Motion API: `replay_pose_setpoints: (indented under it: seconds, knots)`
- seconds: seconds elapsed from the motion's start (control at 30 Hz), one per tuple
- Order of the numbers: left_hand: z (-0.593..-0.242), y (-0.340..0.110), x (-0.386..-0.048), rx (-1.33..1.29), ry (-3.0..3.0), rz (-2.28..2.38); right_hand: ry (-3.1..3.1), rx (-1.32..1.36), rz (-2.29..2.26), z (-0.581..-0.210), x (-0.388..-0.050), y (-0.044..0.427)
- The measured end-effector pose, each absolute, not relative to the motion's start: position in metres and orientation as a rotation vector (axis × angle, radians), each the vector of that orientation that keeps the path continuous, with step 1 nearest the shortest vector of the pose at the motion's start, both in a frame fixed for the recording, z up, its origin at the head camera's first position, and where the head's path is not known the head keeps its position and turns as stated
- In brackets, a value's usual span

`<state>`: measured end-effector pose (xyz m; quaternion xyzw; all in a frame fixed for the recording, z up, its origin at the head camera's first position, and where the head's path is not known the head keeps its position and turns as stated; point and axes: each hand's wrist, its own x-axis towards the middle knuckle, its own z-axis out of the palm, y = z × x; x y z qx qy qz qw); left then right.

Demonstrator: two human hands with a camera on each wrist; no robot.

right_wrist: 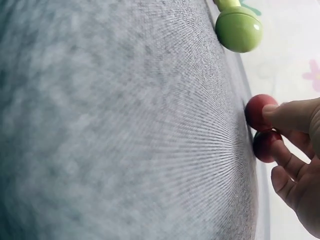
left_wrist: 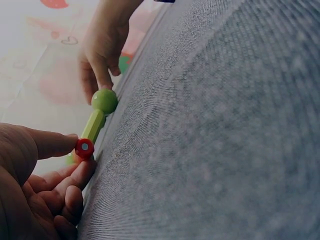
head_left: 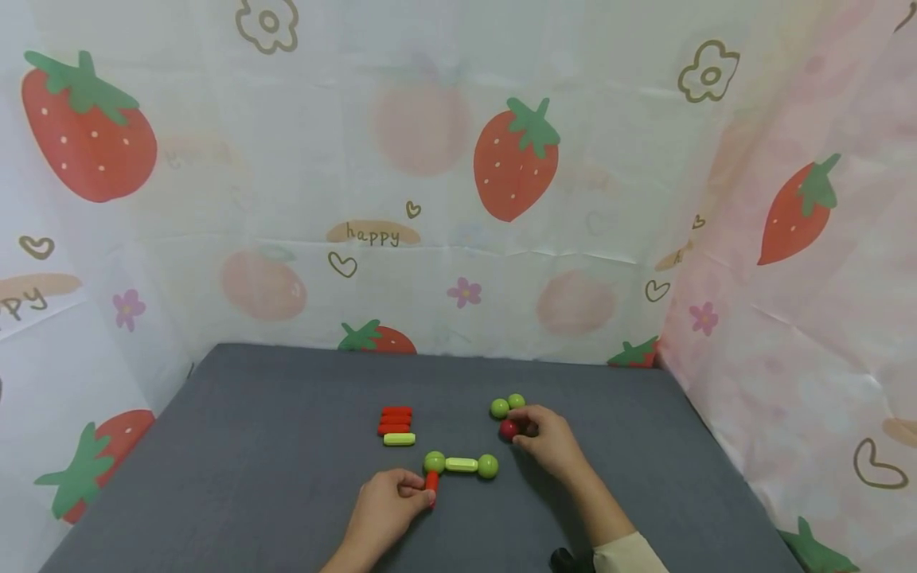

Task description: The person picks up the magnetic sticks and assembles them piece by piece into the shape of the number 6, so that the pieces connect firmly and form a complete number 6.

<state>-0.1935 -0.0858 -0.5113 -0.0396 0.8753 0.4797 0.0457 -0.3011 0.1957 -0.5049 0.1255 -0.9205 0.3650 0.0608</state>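
Note:
My left hand (head_left: 387, 505) pinches a red stick (left_wrist: 84, 148) between thumb and fingers, its holed end facing the left wrist camera. The stick's far end meets a green ball (head_left: 434, 461). From that ball a yellow-green stick (head_left: 462, 465) runs right to a second green ball (head_left: 488, 466). Farther back on the right, my right hand (head_left: 552, 442) holds a red ball (right_wrist: 260, 112) on the table, thumb against its side. Another, darker red ball (right_wrist: 266, 146) touches it, under the fingers in the right wrist view; the head view mostly hides this one.
Several red sticks (head_left: 396, 419) lie in a row at the back, with a yellow-green stick (head_left: 399, 439) in front of them. Two green balls (head_left: 499, 408) sit just behind my right hand. A black object (head_left: 562, 560) shows at the grey table's (head_left: 251, 461) near side.

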Motion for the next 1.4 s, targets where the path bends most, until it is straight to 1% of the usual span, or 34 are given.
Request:
replay_pose_setpoints:
  seconds: [0.43, 0.9, 1.2, 1.4]
  knots:
    - [-0.511, -0.085, -0.194, -0.147, 2.653, 1.459, -2.859, 0.38, 1.08, -0.503, -0.299, 0.192]
    - [-0.512, -0.086, -0.193, -0.13, 2.667, 1.477, -2.867, 0.454, 1.07, -0.504, -0.299, 0.191]
    - [-0.512, -0.086, -0.192, -0.111, 2.695, 1.476, -2.854, 0.395, 1.131, -0.501, -0.296, 0.189]
    - [-0.51, -0.088, -0.193, -0.086, 2.705, 1.48, -2.809, 0.342, 1.267, -0.495, -0.286, 0.184]
